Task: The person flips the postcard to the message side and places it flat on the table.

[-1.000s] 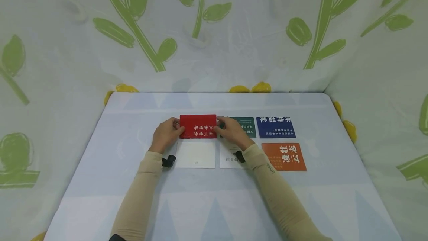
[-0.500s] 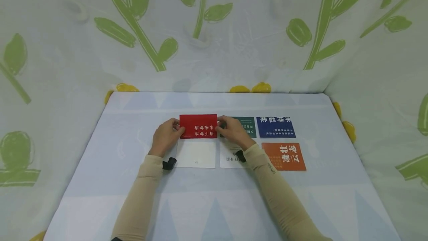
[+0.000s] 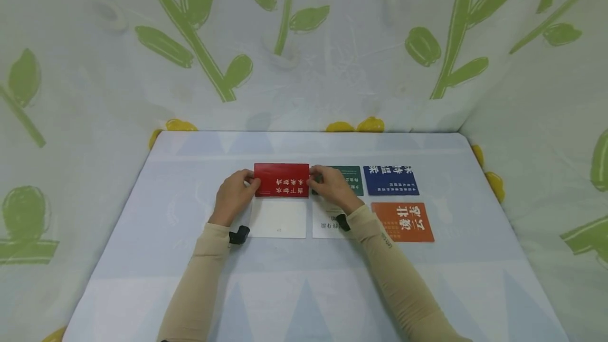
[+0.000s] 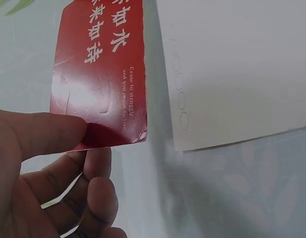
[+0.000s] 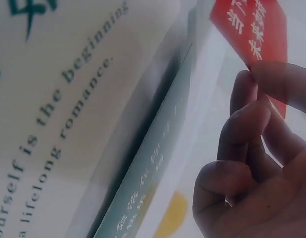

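A red card point(image 3: 281, 179) with white lettering is held between both hands at the back of the table. My left hand point(image 3: 234, 194) pinches its left edge; in the left wrist view the thumb lies on the card's printed face point(image 4: 103, 89) with the fingers curled behind. On the opposite edge, my right hand point(image 3: 332, 186) pinches the card between thumb and fingertips, as the right wrist view shows on the red card point(image 5: 257, 29). A blank white card point(image 3: 278, 219) lies just in front of it. The green card point(image 3: 352, 178) is partly hidden behind my right hand.
A dark blue card point(image 3: 391, 181) and an orange card point(image 3: 404, 222) lie to the right. The right forearm passes over part of a white printed card point(image 3: 328, 226). A pale patterned cloth covers the table point(image 3: 304, 289), and a floral curtain point(image 3: 351, 78) rises behind it.
The red card stays in both hands at nearly the same spot, with its top edge very slightly lower now. The other cards have not moved.
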### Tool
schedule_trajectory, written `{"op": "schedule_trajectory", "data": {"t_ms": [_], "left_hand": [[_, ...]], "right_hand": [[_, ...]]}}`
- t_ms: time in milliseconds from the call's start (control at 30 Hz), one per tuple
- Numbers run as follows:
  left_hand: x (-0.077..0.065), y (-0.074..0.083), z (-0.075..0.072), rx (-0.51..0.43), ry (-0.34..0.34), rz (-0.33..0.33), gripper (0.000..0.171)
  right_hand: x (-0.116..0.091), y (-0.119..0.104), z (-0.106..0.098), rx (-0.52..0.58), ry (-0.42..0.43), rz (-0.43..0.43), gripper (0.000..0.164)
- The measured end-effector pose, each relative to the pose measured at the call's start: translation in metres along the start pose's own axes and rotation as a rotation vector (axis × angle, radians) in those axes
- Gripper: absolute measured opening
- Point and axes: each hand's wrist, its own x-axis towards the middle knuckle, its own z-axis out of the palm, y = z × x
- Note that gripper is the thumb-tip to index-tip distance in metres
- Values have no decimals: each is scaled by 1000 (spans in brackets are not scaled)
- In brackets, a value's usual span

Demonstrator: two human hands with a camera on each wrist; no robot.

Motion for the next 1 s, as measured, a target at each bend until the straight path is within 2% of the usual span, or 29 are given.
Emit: {"op": "schedule_trajectory", "data": {"t_ms": [500,800,1000], "left_hand": [[-2,-2,-5,-35,61,57,33],[1,-4,-5,-133,1,41,35],[2,-8,-5,-179,-23,21,39]], "right_hand": [[-4,1,-3,57,56,-42,24],[-5,3,-6,63,74,-48,23],[-4,4,-7,66,46,-31,23]]}}
